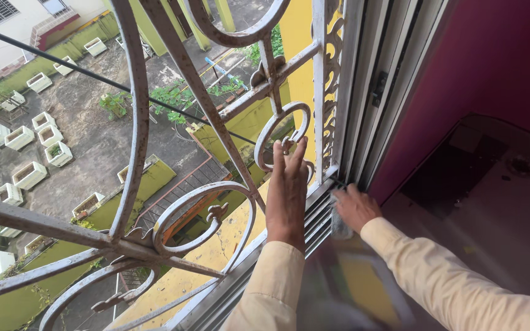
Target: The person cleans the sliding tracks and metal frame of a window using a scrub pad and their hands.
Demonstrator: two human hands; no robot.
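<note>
Currently: left hand, open, fingers flat against scrolled iron window grille. Right hand, closed on grey cloth, pressed on window track.

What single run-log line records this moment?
left hand: flat on window grille | right hand: pressing grey cloth into window track corner

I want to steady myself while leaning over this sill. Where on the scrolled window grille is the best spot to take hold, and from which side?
Probably the small ring scroll of the grille, where the left hand already rests. Its thin round bar lets fingers curl through, so reach from the room side, palm outward. The right hand stays low by the sill track.
</note>
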